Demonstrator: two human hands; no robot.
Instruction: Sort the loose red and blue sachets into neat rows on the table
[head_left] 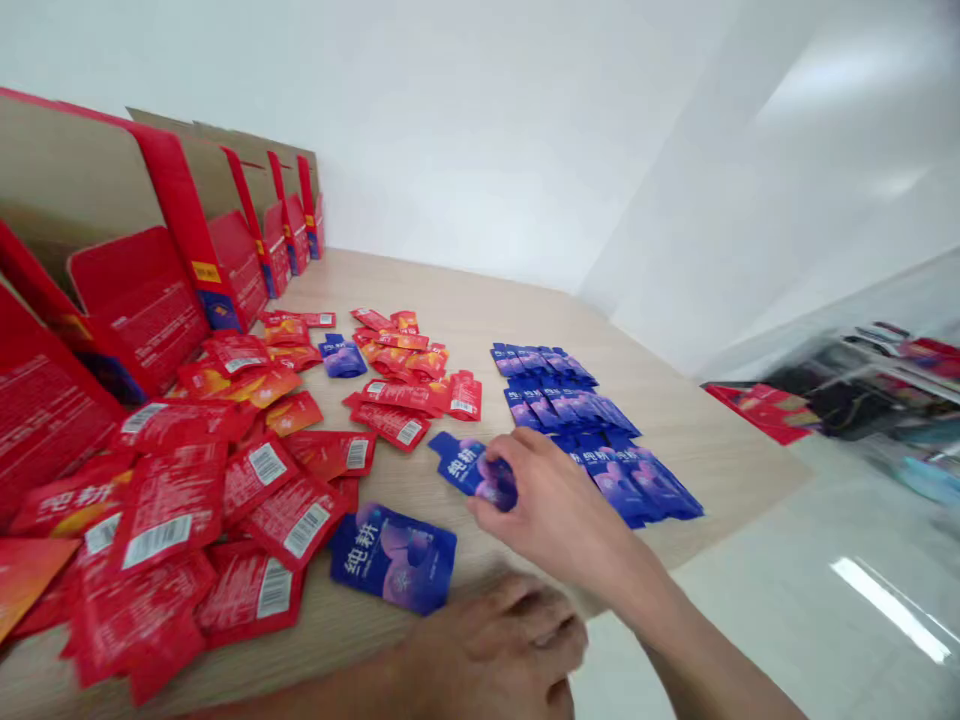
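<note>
Between the thumb and fingers of my right hand (532, 495) is a blue sachet (461, 465), pinched at its near end and angled over the table. Lower down, my left hand (495, 640) crosses the near edge of the table, its fingers bent and smeared by motion; whether it grips anything does not show. Just beyond that hand, another blue sachet (394, 560) lies flat. To the right, overlapping blue sachets (570, 400) are laid out in three rows. A single blue sachet (342, 357) rests among the red ones farther back.
A heap of red and orange sachets (180, 500) spreads over the left side, with a smaller group (405, 350) near the middle. Open red boxes (135, 300) stand along the left. A white wall (465, 130) backs the table (450, 275); a cluttered shelf (900, 360) is at far right.
</note>
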